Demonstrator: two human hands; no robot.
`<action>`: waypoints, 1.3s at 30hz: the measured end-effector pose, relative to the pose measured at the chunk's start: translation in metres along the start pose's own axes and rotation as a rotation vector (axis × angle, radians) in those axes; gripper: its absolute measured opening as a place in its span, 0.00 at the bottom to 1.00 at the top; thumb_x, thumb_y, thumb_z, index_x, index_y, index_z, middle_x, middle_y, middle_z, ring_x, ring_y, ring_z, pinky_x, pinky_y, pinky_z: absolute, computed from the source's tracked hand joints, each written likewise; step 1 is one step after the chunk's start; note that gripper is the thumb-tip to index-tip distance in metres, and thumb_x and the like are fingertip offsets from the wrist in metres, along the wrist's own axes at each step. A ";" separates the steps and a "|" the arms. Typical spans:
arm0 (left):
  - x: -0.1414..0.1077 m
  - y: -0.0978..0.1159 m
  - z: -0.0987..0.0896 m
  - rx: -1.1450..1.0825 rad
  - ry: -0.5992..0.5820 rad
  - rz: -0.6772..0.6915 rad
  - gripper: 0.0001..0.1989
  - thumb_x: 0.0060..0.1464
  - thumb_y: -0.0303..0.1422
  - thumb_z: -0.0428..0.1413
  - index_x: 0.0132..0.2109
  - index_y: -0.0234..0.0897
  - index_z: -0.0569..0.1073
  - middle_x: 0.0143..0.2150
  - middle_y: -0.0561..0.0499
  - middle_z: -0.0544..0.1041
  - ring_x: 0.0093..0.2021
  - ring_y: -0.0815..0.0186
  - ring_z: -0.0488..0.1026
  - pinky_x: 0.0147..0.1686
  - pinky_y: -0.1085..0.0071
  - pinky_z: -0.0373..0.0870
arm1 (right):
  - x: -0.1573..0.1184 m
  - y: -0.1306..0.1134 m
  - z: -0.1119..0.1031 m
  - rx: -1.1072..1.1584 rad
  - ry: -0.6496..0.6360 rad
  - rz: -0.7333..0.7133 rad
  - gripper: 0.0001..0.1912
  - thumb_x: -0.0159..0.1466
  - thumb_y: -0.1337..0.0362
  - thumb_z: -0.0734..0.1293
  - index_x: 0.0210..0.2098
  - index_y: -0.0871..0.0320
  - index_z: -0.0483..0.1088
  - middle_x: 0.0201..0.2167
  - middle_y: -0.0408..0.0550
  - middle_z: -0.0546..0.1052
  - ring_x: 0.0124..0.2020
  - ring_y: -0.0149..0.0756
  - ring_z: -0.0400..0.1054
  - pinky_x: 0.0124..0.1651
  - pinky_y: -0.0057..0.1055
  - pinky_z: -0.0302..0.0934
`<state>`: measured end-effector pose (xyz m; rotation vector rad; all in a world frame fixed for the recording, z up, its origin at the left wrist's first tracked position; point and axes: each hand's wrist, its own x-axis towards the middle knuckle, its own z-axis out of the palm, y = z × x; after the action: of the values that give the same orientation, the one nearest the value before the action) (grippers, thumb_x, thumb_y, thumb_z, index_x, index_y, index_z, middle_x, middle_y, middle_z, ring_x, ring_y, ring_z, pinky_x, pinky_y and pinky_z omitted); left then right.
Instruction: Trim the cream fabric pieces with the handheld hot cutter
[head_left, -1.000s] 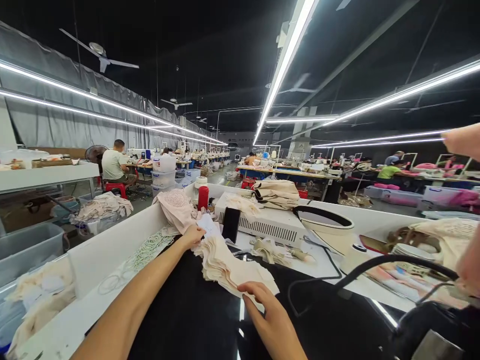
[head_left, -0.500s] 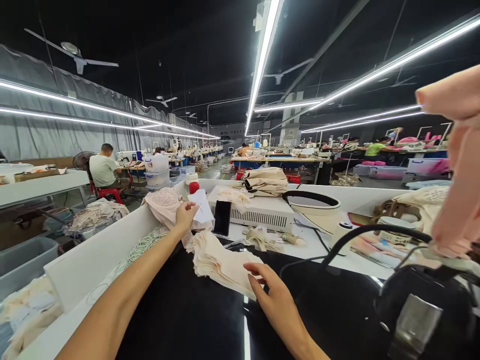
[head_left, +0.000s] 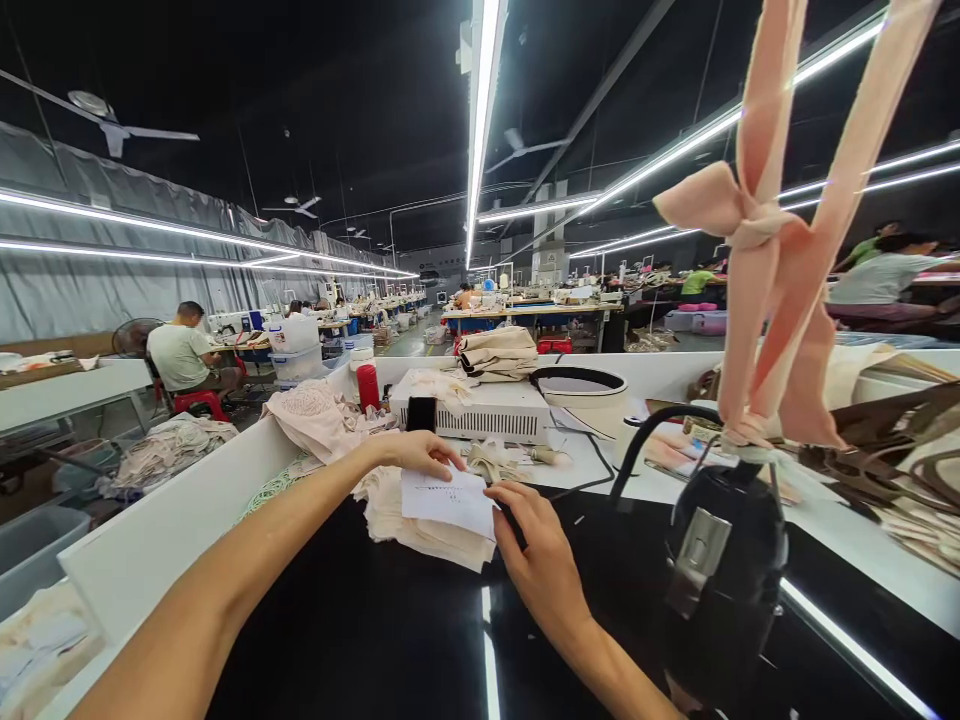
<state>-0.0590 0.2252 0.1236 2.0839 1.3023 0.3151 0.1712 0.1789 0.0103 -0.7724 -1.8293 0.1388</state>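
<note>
A white sheet of paper (head_left: pixel 450 502) with printed text lies over the stack of pale cream fabric pieces (head_left: pixel 386 505) on the black work surface. My left hand (head_left: pixel 421 456) reaches across from the left and holds the paper at its upper edge, fingers bent over it. At the paper's right edge is my right hand (head_left: pixel 541 550), with thumb and fingers apart and fingertips at the sheet. Part of the fabric stack is hidden beneath the paper. Behind my left hand, a black phone (head_left: pixel 421 413) leans against a white vented box (head_left: pixel 495 415).
A black machine (head_left: pixel 724 570) with a metal clip stands at right, peach fabric strips (head_left: pixel 757 300) tied above it. A red thread spool (head_left: pixel 367 387), folded beige fabric (head_left: pixel 499 353) and a round-rimmed cream item (head_left: pixel 581 388) sit behind. A white partition (head_left: pixel 172 500) borders the left; a person (head_left: pixel 180 350) sits beyond.
My left hand has brought the paper from beside the phone to the right, onto the fabric stack. My right hand stays near the stack's right end. The view has turned right.
</note>
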 end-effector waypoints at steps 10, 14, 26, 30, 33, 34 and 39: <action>0.013 -0.020 0.006 0.266 -0.048 -0.037 0.13 0.67 0.38 0.59 0.52 0.34 0.76 0.51 0.46 0.77 0.48 0.59 0.78 0.48 0.59 0.78 | 0.001 0.003 0.025 -0.162 -0.370 -0.178 0.19 0.71 0.69 0.60 0.54 0.49 0.76 0.54 0.49 0.81 0.55 0.47 0.75 0.56 0.46 0.70; 0.016 -0.028 0.014 0.263 0.061 0.003 0.14 0.68 0.39 0.59 0.55 0.35 0.74 0.54 0.45 0.76 0.48 0.59 0.77 0.48 0.58 0.78 | -0.002 0.006 0.035 -0.256 -0.463 -0.201 0.18 0.70 0.68 0.63 0.55 0.50 0.77 0.53 0.49 0.82 0.52 0.48 0.77 0.53 0.45 0.72; -0.081 -0.070 -0.053 0.367 0.372 -0.207 0.16 0.68 0.39 0.59 0.56 0.35 0.74 0.56 0.44 0.75 0.53 0.55 0.76 0.52 0.53 0.76 | -0.006 0.036 0.048 -0.338 -0.470 -0.290 0.18 0.71 0.62 0.62 0.56 0.53 0.77 0.53 0.55 0.82 0.51 0.53 0.78 0.49 0.50 0.75; -0.139 -0.101 -0.055 0.410 0.331 -0.435 0.17 0.67 0.40 0.59 0.56 0.34 0.74 0.55 0.45 0.76 0.50 0.56 0.77 0.48 0.56 0.78 | -0.006 0.052 0.054 -0.319 -0.430 -0.342 0.20 0.72 0.57 0.59 0.56 0.53 0.78 0.52 0.54 0.83 0.50 0.53 0.79 0.47 0.49 0.77; -0.159 -0.122 -0.040 0.424 0.307 -0.540 0.17 0.67 0.39 0.59 0.57 0.35 0.73 0.56 0.45 0.75 0.50 0.56 0.77 0.49 0.56 0.78 | -0.006 0.059 0.055 -0.345 -0.409 -0.367 0.21 0.72 0.55 0.59 0.56 0.51 0.78 0.51 0.53 0.83 0.49 0.52 0.80 0.46 0.47 0.78; -0.161 -0.128 -0.035 0.427 0.306 -0.563 0.17 0.68 0.39 0.59 0.57 0.35 0.73 0.56 0.44 0.75 0.51 0.56 0.77 0.49 0.56 0.78 | -0.006 0.061 0.054 -0.357 -0.405 -0.373 0.21 0.72 0.55 0.59 0.56 0.51 0.78 0.51 0.52 0.84 0.49 0.51 0.80 0.46 0.47 0.78; -0.156 -0.149 -0.012 0.422 0.341 -0.618 0.17 0.68 0.39 0.59 0.58 0.35 0.73 0.57 0.44 0.75 0.52 0.56 0.76 0.51 0.54 0.77 | -0.005 0.065 0.051 -0.398 -0.408 -0.397 0.21 0.72 0.55 0.59 0.56 0.51 0.78 0.51 0.51 0.84 0.48 0.50 0.81 0.42 0.43 0.80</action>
<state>-0.2457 0.1378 0.0587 1.8632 2.2994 0.1259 0.1556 0.2403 -0.0426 -0.6636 -2.4048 -0.3607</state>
